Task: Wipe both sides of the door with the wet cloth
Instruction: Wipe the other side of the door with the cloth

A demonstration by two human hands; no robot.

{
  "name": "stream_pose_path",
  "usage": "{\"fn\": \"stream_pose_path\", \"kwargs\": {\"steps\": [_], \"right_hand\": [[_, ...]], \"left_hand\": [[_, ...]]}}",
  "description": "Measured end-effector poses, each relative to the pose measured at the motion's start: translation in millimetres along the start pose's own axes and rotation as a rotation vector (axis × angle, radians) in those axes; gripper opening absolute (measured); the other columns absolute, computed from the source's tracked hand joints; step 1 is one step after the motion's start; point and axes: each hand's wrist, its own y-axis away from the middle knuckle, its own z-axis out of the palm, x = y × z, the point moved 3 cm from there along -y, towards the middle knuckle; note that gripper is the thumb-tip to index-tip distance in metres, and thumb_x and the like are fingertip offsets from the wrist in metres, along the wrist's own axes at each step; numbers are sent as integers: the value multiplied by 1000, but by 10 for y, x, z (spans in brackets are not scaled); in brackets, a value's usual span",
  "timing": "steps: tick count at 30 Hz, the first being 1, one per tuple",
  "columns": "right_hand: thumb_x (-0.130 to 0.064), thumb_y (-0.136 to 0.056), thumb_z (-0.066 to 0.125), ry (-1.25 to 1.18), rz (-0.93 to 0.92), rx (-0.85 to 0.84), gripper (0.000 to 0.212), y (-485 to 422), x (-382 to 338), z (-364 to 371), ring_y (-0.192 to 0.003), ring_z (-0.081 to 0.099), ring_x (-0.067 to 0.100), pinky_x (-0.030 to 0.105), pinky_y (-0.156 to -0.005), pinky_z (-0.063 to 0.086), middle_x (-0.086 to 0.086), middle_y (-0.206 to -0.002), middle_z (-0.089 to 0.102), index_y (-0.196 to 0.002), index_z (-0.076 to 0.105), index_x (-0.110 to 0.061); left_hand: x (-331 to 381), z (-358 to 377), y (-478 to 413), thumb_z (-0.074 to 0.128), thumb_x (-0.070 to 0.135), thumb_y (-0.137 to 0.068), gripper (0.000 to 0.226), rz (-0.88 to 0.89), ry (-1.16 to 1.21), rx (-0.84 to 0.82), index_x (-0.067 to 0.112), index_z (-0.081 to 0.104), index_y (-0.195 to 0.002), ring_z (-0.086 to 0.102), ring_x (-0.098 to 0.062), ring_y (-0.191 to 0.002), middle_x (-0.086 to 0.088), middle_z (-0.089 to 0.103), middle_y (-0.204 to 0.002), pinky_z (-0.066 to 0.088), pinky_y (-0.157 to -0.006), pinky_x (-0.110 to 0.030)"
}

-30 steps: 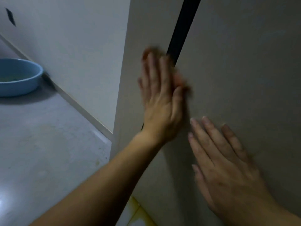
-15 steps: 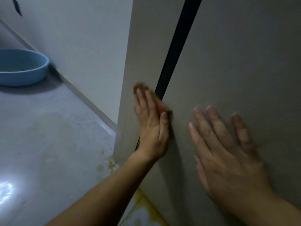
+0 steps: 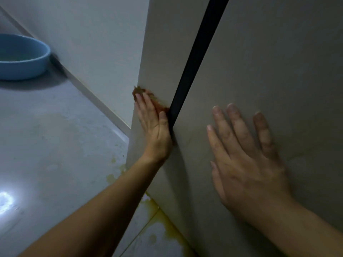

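Dim, bluish light here; white glare gleams on the floor [image 3: 55, 145] lower left, the door [image 3: 278, 62] in shadow, detail soft

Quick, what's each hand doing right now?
Left hand: open, straight fingers pressing the cloth against the door.
Right hand: open, flat on the door, holding nothing.

Door [image 3: 269, 62] matt and smooth; floor [image 3: 55, 145] glossy; blue basin [image 3: 27, 69] probably plastic.

Grey floor [image 3: 55, 145] carries a blue basin [image 3: 22, 58] and yellowish stains [image 3: 161, 225].
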Motion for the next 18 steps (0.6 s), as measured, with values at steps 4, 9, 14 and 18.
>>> {"fn": "stream_pose_path", "kwargs": {"steps": [4, 9, 14, 18], "right_hand": [[-31, -90, 54, 2, -17, 5, 75, 46, -16, 18, -157, 9, 38, 58, -125, -4, 23, -167, 15, -153, 35, 4], [-27, -90, 48, -39, -77, -37, 70, 166, -72, 63, -157, 11, 36, 52, -127, -4, 22, -167, 18, -151, 38, 7], [-31, -88, 54, -120, 67, 60, 69, 346, 202, -230, -156, 18, 36, 53, -127, 4, 21, -165, 24, -149, 47, 1], [-32, -91, 50, -63, 125, 106, 65, 563, 596, -428, -156, 16, 37, 58, -126, 8, 18, -167, 22, -149, 48, -3]], "left_hand": [[-247, 47, 437, 10, 56, -97, 70, -199, -4, -36, 27, -16, -156, -20, -11, -155, 4, -23, -167, -11, -126, -41], [132, -132, -207, 16, 41, -101, 71, -173, 11, 22, 12, -8, -160, -15, -22, -156, -8, -16, -169, -10, -126, -47], [1071, 107, -79, 26, 27, -107, 65, 315, -69, -26, -5, 3, -158, -10, -39, -156, -27, -9, -166, -8, -126, -50], [753, 244, 757, 29, 26, -107, 70, 205, -100, -151, 7, -14, -159, -20, -33, -155, -15, -23, -167, -3, -124, -62]]}}
